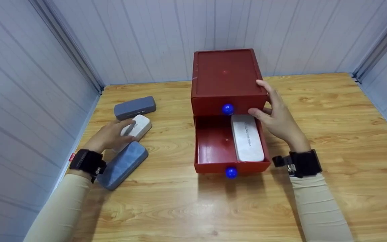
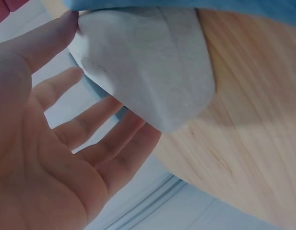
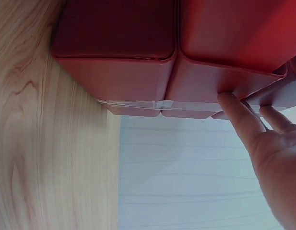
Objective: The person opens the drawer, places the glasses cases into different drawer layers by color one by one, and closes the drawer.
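Note:
My left hand [image 1: 111, 134] reaches over a white glasses case [image 1: 143, 125] on the left of the table. In the left wrist view the thumb is at one corner of this white case [image 2: 143, 62], with the fairly straight fingers along its edge. My right hand [image 1: 281, 119] rests against the right side of a red two-drawer box [image 1: 227, 72], thumb at the front and fingers up the side. The lower drawer [image 1: 213, 168] is pulled out, with another white glasses case [image 1: 248, 139] lying along its right side. The upper drawer is closed.
A grey-blue glasses case [image 1: 134, 107] lies behind the left hand. A marbled blue one [image 1: 123, 166] is in front, close beside the white case. Blue round knobs [image 1: 231, 172] stick out from the drawers. Pale panel walls [image 1: 146, 40] enclose the wooden table [image 1: 166, 201].

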`<state>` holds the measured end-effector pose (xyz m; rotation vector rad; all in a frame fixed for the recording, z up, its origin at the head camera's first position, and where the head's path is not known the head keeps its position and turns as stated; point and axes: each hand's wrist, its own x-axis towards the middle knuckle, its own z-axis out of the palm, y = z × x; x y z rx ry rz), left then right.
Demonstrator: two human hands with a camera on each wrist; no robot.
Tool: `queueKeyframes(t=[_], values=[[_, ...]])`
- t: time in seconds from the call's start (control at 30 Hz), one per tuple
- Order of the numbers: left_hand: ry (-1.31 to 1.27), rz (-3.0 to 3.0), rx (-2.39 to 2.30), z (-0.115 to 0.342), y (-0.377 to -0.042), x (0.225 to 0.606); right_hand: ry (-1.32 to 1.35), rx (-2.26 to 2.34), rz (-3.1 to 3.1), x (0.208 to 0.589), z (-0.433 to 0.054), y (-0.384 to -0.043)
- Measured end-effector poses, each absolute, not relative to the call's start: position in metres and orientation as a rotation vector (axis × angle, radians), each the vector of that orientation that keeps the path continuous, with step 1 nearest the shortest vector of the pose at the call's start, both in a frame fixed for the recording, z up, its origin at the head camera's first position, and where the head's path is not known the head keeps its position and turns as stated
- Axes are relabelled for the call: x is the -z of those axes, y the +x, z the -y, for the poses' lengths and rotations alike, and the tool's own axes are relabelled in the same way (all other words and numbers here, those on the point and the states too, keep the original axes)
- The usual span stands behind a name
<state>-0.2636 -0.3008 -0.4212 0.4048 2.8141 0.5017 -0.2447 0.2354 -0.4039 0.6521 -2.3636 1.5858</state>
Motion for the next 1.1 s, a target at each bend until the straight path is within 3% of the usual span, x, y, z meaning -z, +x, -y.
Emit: queueKeyframes(t=[1.1], values=[[0.437, -2.884, -0.391, 0.322, -0.257, 0.434, 0.661, -1.590, 2.370, 0.407, -0.235, -0.244]])
